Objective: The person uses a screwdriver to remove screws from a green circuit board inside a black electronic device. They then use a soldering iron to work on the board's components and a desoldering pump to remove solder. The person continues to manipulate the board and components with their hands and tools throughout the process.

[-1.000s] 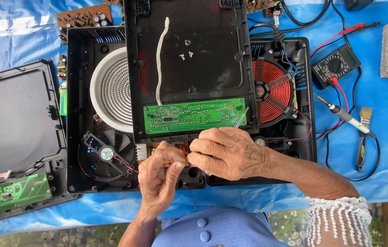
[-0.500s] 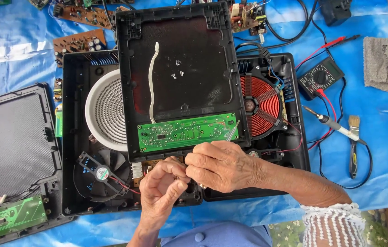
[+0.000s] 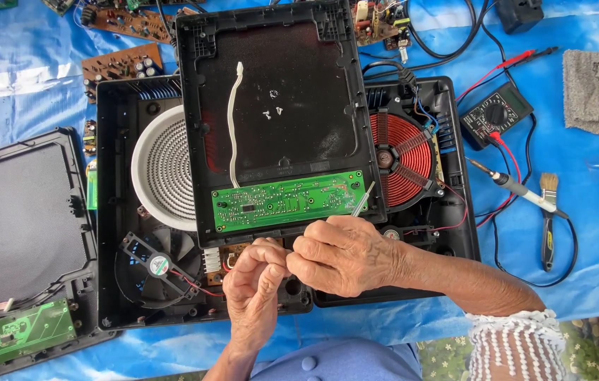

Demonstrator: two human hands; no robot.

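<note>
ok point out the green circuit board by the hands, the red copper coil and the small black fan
green circuit board [image 3: 289, 200], head view, middle of its face
red copper coil [image 3: 404, 159], head view, right half of the windings
small black fan [image 3: 156, 263], head view, its hub

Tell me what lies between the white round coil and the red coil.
In the head view, the upturned black cover panel with its green circuit board lies between the white coil and red coil.
</note>
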